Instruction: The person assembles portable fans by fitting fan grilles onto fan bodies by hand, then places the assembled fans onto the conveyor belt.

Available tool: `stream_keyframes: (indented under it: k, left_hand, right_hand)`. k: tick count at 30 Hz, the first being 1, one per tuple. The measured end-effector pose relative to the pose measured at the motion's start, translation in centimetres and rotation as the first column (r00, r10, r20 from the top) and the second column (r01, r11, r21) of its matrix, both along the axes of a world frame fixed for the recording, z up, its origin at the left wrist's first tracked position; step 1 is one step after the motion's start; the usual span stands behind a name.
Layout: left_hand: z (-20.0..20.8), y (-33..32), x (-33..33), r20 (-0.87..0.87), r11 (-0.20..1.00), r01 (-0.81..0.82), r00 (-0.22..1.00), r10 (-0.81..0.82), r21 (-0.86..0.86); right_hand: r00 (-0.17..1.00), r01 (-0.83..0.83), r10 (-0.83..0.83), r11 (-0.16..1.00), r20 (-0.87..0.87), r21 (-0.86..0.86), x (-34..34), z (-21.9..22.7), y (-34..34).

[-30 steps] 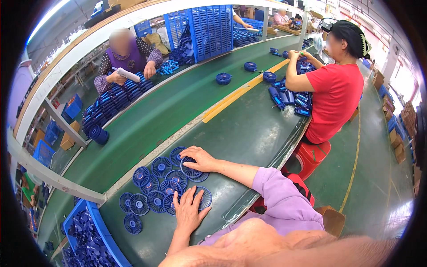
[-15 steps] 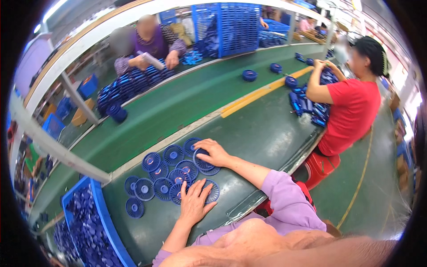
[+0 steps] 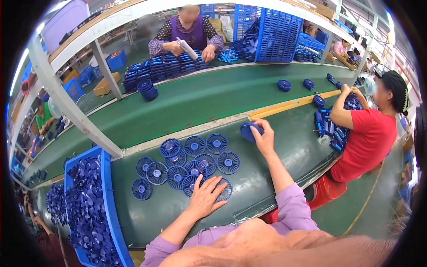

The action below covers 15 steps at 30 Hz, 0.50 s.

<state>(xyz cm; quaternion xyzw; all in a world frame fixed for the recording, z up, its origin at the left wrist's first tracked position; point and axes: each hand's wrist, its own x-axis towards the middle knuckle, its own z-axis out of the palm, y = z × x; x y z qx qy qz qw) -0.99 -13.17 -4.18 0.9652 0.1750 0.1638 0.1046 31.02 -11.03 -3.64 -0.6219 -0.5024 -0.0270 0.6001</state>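
Observation:
Several round blue slotted grilles [image 3: 176,176] lie in a loose, partly overlapping cluster on the dark green work surface [image 3: 178,222]. My left hand [image 3: 204,198] rests on the near edge of this cluster, fingers spread over the nearest grilles and hiding parts of them. To the right of the cluster, my right hand [image 3: 265,139] pinches one blue grille [image 3: 247,132] by its edge between thumb and fingers, tilted. Close beside the held one, a single grille [image 3: 228,162] lies flat at the cluster's right side.
A blue crate [image 3: 109,200] full of small blue plastic parts stands at left. Beyond a pale ledge runs a green conveyor belt [image 3: 200,104] carrying round blue pieces [image 3: 284,85]. A co-worker in red [image 3: 371,142] sits at right; another in purple [image 3: 192,33] works across the belt.
My right hand has lifted a grille from the cluster and moved right with it. My left hand stays on the near grilles. The whole view has shifted.

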Motion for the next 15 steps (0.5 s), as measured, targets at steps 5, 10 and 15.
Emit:
stream_keyframes:
  k: [5, 10, 15]
  left_hand:
    - [0.1, 0.0, 0.5, 0.009, 1.0, 0.015, 1.0, -0.015, -0.003]
    - [-0.8, 0.2, 0.0, 0.031, 1.0, -0.014, 0.999, 0.014, -0.02]
    - [-0.1, 0.3, -0.9, 0.134, 0.996, 0.039, 0.991, -0.028, -0.079]
  right_hand:
    - [0.941, 0.089, -0.016, 0.976, 0.339, -0.199, 1.8, -3.4, 0.1]
    - [0.912, 0.032, 0.173, 0.874, 0.372, -0.485, 0.2, -2.9, -0.3]
    - [0.898, 0.022, 0.222, 0.84, 0.38, -0.542, 0.7, -3.1, -0.2]
